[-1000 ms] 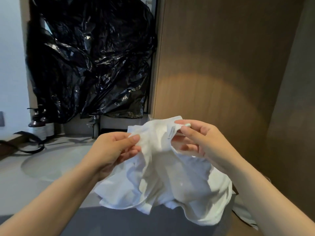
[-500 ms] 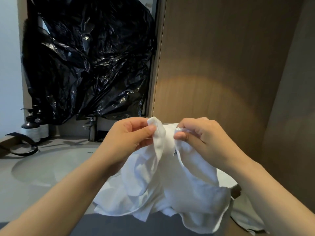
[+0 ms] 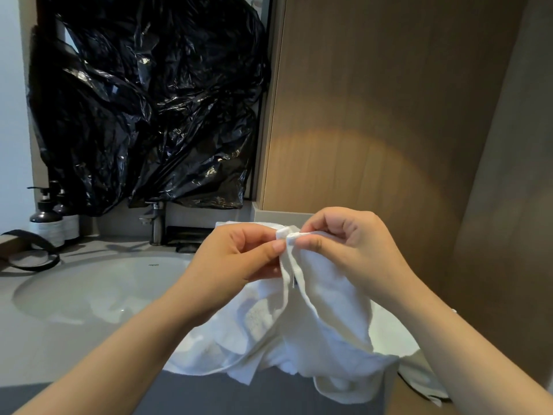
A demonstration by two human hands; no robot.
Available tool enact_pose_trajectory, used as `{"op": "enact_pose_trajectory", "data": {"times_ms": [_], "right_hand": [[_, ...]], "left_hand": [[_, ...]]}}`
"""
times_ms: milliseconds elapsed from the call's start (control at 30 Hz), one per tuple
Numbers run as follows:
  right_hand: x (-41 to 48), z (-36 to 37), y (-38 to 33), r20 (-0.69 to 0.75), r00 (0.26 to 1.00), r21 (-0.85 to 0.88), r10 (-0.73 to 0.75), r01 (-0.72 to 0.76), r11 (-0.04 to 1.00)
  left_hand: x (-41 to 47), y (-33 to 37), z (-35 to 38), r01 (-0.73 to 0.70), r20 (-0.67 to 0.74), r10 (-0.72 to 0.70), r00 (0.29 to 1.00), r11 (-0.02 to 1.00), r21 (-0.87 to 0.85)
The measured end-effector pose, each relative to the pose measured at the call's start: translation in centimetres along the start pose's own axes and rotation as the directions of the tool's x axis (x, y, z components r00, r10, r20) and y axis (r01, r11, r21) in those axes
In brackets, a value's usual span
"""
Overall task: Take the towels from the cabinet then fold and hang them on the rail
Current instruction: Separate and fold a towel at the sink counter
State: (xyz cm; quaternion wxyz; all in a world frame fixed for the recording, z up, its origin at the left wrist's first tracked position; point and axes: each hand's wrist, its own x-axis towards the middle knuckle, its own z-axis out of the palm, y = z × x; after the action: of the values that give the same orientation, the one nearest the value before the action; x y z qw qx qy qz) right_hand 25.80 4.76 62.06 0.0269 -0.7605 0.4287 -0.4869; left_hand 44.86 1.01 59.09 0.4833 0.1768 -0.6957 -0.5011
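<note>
the left hand [image 3: 239, 259] and right hand [image 3: 350, 247] each pinch a top corner of the white towel [image 3: 317, 322], which hangs limp onto the worktop [image 3: 59, 348] beside the sink. it looks soft, light and floppy, so corners and hems are likely the best holds.

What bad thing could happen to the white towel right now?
The left hand and right hand pinch the towel only by its corners, so it might slip loose. The rest lies bunched on the counter, so the fold may turn out crooked. One edge lies close to the sink and could slide in.
</note>
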Motion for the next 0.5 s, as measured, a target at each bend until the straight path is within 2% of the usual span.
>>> {"op": "enact_pose_trajectory", "data": {"times_ms": [300,500], "right_hand": [[0.0,1.3,-0.2,-0.050,0.996,0.159,0.071,-0.062,0.985],[-0.1,1.3,-0.5,-0.070,0.996,0.145,0.055,-0.044,0.988]], "left_hand": [[-0.5,-0.2,0.3,-0.056,0.004,0.056,0.998,0.994,0.092],[-0.6,-0.1,0.1,-0.059,0.009,0.058,0.998,0.997,0.046]]}}
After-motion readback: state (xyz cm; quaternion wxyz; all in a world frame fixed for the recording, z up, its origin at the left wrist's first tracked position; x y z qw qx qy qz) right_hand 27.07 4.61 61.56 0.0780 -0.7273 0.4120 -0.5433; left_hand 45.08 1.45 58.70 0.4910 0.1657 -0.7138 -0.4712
